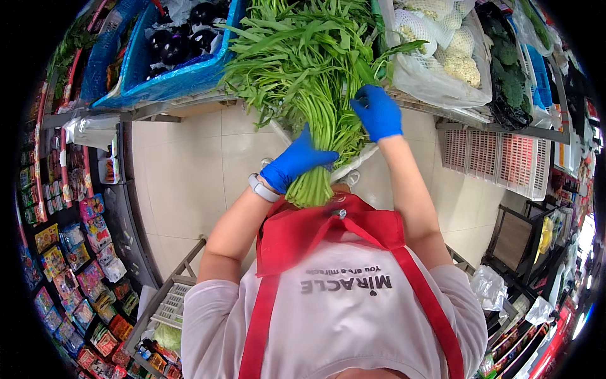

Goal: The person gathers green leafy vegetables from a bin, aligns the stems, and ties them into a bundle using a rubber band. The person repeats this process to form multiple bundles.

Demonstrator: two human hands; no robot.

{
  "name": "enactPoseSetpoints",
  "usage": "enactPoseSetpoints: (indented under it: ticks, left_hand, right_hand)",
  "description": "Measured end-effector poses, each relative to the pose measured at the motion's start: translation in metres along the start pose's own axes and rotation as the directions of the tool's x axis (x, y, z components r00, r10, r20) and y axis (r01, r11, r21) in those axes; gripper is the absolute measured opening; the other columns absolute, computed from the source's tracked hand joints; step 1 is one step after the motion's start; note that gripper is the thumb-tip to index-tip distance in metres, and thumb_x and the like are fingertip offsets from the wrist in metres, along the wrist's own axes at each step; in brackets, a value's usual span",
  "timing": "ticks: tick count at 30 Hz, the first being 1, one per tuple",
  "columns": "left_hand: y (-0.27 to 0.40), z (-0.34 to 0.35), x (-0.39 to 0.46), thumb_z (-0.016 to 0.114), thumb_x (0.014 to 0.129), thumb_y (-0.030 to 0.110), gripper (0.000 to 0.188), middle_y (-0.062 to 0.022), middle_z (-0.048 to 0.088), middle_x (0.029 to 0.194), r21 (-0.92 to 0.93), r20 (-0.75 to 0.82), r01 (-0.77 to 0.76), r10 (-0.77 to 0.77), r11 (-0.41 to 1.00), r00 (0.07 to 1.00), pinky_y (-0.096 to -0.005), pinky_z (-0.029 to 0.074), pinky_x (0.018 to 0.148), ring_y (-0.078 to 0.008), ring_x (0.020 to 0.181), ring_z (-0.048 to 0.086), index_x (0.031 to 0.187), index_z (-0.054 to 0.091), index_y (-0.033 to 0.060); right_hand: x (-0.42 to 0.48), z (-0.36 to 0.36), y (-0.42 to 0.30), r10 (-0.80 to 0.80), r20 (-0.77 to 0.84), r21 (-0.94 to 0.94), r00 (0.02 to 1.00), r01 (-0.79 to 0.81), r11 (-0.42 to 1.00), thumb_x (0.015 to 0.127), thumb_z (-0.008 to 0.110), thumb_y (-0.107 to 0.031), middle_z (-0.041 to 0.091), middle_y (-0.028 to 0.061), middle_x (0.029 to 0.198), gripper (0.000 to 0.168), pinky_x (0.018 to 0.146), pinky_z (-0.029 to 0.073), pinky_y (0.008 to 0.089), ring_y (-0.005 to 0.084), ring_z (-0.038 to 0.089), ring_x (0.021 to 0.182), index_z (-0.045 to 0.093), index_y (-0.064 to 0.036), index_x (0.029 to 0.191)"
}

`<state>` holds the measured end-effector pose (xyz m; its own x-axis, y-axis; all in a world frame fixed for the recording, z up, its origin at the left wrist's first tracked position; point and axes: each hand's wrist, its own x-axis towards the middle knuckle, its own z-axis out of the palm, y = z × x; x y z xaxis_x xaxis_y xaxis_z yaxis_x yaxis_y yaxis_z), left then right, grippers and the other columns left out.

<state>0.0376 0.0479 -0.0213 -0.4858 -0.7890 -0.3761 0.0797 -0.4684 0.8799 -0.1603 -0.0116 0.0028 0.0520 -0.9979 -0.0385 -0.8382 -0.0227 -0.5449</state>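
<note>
A thick bunch of leafy green stems (312,118) lies in front of my chest, its cut ends towards me. My left hand (300,158), in a blue glove, is closed around the lower stems, with the thumb across them. My right hand (378,112), also gloved in blue, is at the right side of the greens, its thumb and fingers curled close to a leafy stem; whether it pinches anything cannot be told. More long-leaved greens (303,28) spread beyond the bunch, between the crates.
A blue crate (175,85) of eggplants stands at the upper left. Net-wrapped cauliflowers (461,68) sit in a lined crate (440,90) at the upper right, beside broccoli (511,71). White plastic baskets (497,158) are under the right shelf; packaged snacks (66,279) hang at left.
</note>
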Motion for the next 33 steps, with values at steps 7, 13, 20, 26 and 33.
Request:
enactPoseSetpoints:
  ticks: [7, 13, 20, 26, 33]
  left_hand:
    - [0.008, 0.004, -0.003, 0.067, 0.075, 0.005, 0.074, -0.0094, 0.055, 0.108, -0.064, 0.011, 0.064, -0.064, 0.996, 0.998, -0.0269, 0.050, 0.066, -0.0139, 0.078, 0.057, 0.135, 0.025, 0.0034]
    - [-0.004, -0.001, 0.002, 0.067, 0.075, 0.005, 0.067, -0.0084, 0.056, 0.105, 0.024, -0.005, 0.015, -0.015, 1.000, 1.000, -0.0260, 0.050, 0.066, -0.0133, 0.079, 0.058, 0.132, 0.032, 0.0020]
    - [0.008, -0.004, -0.001, 0.066, 0.077, 0.007, 0.062, -0.0060, 0.056, 0.108, -0.052, 0.056, 0.098, -0.095, 0.994, 0.994, -0.0253, 0.049, 0.070, -0.0118, 0.084, 0.057, 0.131, 0.036, 0.0029]
    - [0.019, -0.002, -0.009, 0.065, 0.079, 0.009, 0.058, -0.0068, 0.058, 0.102, -0.144, 0.085, 0.090, -0.078, 0.985, 0.993, -0.0252, 0.049, 0.068, -0.0121, 0.079, 0.059, 0.130, 0.037, 0.0025]
    - [0.040, -0.008, -0.015, 0.064, 0.081, 0.011, 0.054, -0.0070, 0.060, 0.095, -0.196, 0.174, 0.232, -0.199, 0.953, 0.964, -0.0242, 0.049, 0.066, -0.0137, 0.072, 0.061, 0.128, 0.039, 0.0021]
  right_hand:
    - [0.011, 0.021, 0.007, 0.173, 0.167, -0.197, 0.971, -0.139, 0.970, 0.072, 0.065, -0.036, 0.062, 0.0155, 0.094, 0.034, 0.073, 0.047, 0.0418, 0.0331, 0.060, 0.086, 0.060, -0.008, 0.090]
    - [0.013, 0.017, 0.015, 0.198, 0.185, -0.075, 0.962, -0.187, 0.979, 0.076, 0.059, -0.030, 0.062, 0.0173, 0.088, 0.026, 0.072, 0.047, 0.0434, 0.0356, 0.059, 0.083, 0.061, -0.007, 0.088]
    - [-0.010, 0.013, 0.021, -0.236, 0.163, 0.215, 0.958, 0.198, 0.956, 0.084, 0.055, -0.016, 0.061, 0.0137, 0.093, 0.014, 0.068, 0.048, 0.0342, 0.0268, 0.060, 0.077, 0.059, -0.006, 0.093]
    - [-0.025, -0.024, 0.032, 0.064, 0.044, 0.866, 0.997, -0.070, 0.495, 0.088, 0.051, -0.009, 0.062, 0.0116, 0.100, 0.013, 0.066, 0.045, 0.0249, 0.0133, 0.058, 0.077, 0.053, 0.000, 0.098]
    - [-0.089, 0.029, 0.114, 0.254, 0.126, 0.817, 0.959, -0.246, 0.521, 0.088, 0.053, -0.014, 0.063, 0.0088, 0.095, 0.015, 0.060, 0.045, 0.0233, 0.0144, 0.060, 0.074, 0.055, -0.004, 0.100]
